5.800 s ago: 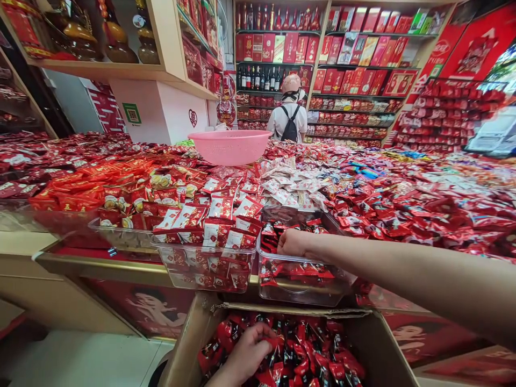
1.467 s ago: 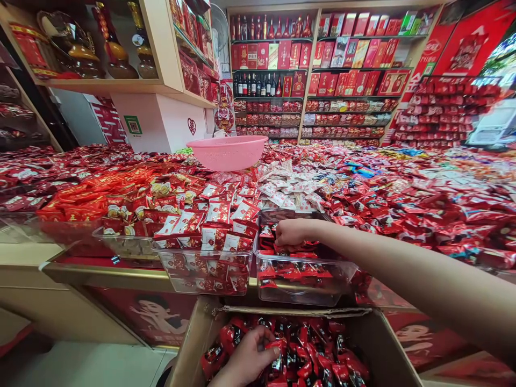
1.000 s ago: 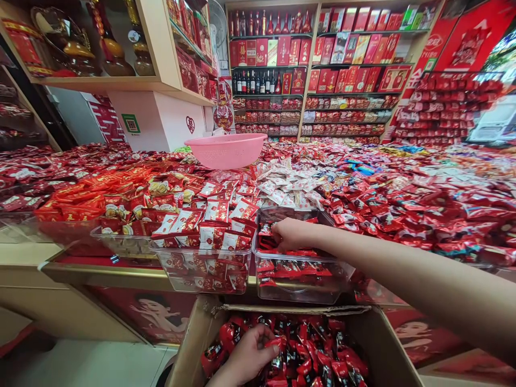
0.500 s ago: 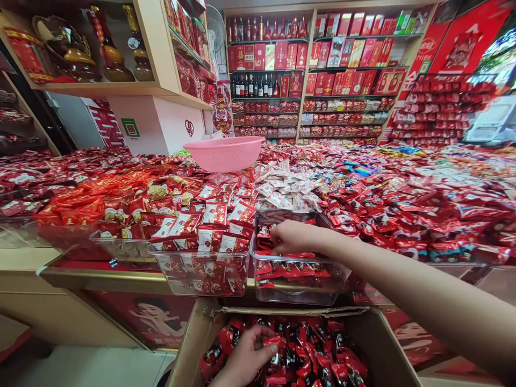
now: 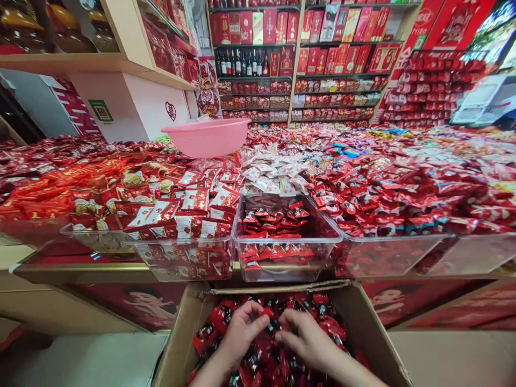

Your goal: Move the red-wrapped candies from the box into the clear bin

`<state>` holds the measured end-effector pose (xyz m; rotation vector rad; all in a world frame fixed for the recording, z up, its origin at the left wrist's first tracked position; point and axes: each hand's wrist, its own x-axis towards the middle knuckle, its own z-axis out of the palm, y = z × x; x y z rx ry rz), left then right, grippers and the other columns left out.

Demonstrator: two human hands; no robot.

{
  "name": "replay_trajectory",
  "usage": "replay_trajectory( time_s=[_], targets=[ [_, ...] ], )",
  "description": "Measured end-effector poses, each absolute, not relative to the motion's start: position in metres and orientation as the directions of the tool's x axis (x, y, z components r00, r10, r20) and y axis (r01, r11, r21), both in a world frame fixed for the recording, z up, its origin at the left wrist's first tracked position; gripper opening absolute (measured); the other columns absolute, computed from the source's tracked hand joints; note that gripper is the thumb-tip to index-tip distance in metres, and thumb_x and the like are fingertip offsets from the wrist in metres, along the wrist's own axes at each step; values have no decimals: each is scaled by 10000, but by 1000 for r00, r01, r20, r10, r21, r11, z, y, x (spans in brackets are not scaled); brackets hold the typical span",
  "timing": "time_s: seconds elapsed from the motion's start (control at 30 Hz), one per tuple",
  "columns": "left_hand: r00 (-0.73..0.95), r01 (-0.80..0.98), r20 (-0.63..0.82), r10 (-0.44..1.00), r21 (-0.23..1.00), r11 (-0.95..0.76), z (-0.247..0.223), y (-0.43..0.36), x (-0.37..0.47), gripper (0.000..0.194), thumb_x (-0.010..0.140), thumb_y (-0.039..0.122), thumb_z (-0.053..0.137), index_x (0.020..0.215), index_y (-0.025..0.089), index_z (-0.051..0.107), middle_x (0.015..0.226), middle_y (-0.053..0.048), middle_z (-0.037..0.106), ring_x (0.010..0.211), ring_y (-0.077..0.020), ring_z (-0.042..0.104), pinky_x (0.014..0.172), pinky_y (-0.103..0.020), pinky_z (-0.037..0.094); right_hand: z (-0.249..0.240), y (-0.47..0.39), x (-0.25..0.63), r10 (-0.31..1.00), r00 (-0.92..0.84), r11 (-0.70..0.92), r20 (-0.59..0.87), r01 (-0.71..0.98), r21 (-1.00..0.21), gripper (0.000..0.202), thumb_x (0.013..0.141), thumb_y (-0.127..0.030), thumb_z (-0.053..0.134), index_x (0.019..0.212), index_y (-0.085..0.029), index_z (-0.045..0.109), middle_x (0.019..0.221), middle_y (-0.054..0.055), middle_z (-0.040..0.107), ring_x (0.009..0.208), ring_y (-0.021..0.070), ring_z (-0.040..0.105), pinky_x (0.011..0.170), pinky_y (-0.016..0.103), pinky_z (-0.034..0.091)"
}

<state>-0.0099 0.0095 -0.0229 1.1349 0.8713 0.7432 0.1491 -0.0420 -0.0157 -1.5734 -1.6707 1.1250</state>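
Observation:
An open cardboard box (image 5: 365, 322) full of red and black wrapped candies (image 5: 262, 355) lies below the counter. Over those candies, my left hand (image 5: 242, 332) pinches one red-wrapped candy (image 5: 266, 313) between thumb and fingers. Just to its right is my right hand (image 5: 304, 336), its thumb and fingers slightly apart near the same candy; nothing plain shows between them. Behind the box stands a clear bin (image 5: 288, 271), partly filled with red packets (image 5: 278, 220) lying in rows.
Neighbouring clear bins hold red-and-white packets (image 5: 193, 223) at left and red packets (image 5: 382, 215) at right. A pink basket (image 5: 209, 137) rests on the candy piles. Shelves with bottles and boxes (image 5: 258, 27) stand behind. A wooden cabinet (image 5: 133, 32) juts in at upper left.
My right hand has left the clear bin and come down into the box beside my left hand. My left hand still holds a candy. The view has tilted down and shifted right.

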Motion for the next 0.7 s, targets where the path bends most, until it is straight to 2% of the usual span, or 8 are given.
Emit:
replay_trajectory(
  time_s=[0.07, 0.17, 0.23, 0.37, 0.47, 0.57, 0.63, 0.7],
  targets=[
    [479, -171, -268, 836, 906, 388, -23, 9, -8, 165, 621, 276, 641, 671, 156, 539, 622, 34, 549, 557, -93, 479, 537, -216, 407, -16, -41, 153, 970, -142, -154, -197, 267, -951, 183, 679, -329, 509, 640, -162, 445, 551, -24, 499, 529, 106, 480, 499, 206, 348],
    [495, -283, -308, 812, 826, 487, -23, 9, -7, 116, 642, 234, 629, 679, 149, 558, 662, 19, 585, 576, -102, 522, 557, -245, 450, -9, -42, 156, 955, -160, -254, -248, -17, -967, 244, 671, -381, 525, 654, -153, 439, 533, -33, 501, 475, 91, 483, 481, 207, 350],
    [513, -296, -311, 800, 811, 505, -23, 10, -8, 89, 656, 207, 618, 686, 135, 573, 676, 2, 600, 595, -107, 538, 567, -248, 460, -8, -43, 156, 958, -154, -256, -242, -78, -964, 257, 669, -388, 534, 656, -149, 442, 533, -33, 510, 467, 83, 484, 480, 204, 346],
    [533, -296, -309, 788, 804, 516, -21, 9, -10, 73, 699, 196, 573, 735, 132, 578, 723, -24, 609, 649, -121, 549, 587, -257, 462, -13, -45, 156, 960, -138, -258, -244, -93, -962, 255, 682, -385, 528, 652, -149, 435, 522, -41, 498, 462, 76, 476, 479, 200, 346],
    [571, -292, -280, 772, 809, 509, -18, 8, -12, 147, 705, 177, 549, 852, 168, 557, 780, -25, 599, 685, -129, 548, 612, -272, 453, -18, -45, 157, 967, -103, -235, -232, -21, -972, 234, 697, -370, 511, 652, -152, 438, 532, -44, 480, 473, 81, 473, 482, 204, 355],
    [629, -221, -235, 741, 859, 461, -17, 9, -13, 289, 657, 158, 579, 939, 200, 534, 778, -6, 582, 704, -134, 538, 643, -273, 433, -16, -46, 157, 989, -75, -106, -127, 232, -967, 191, 723, -332, 482, 661, -151, 493, 582, -17, 513, 549, 103, 486, 531, 219, 373],
    [597, -124, -211, 774, 929, 349, -19, 10, -13, 224, 633, 181, 608, 853, 178, 572, 728, 9, 576, 689, -118, 523, 654, -239, 407, -12, -49, 156, 996, -76, -15, -51, 413, -911, 186, 740, -308, 459, 671, -153, 535, 613, 1, 542, 599, 119, 494, 572, 228, 382],
    [529, -20, -199, 825, 969, 246, -25, 11, -13, 139, 625, 227, 623, 736, 152, 589, 665, 21, 568, 641, -97, 502, 623, -203, 381, -6, -52, 154, 996, -82, 66, 27, 522, -850, 162, 739, -275, 461, 796, -158, 556, 735, 25, 571, 684, 135, 510, 633, 241, 398]
  ],
)
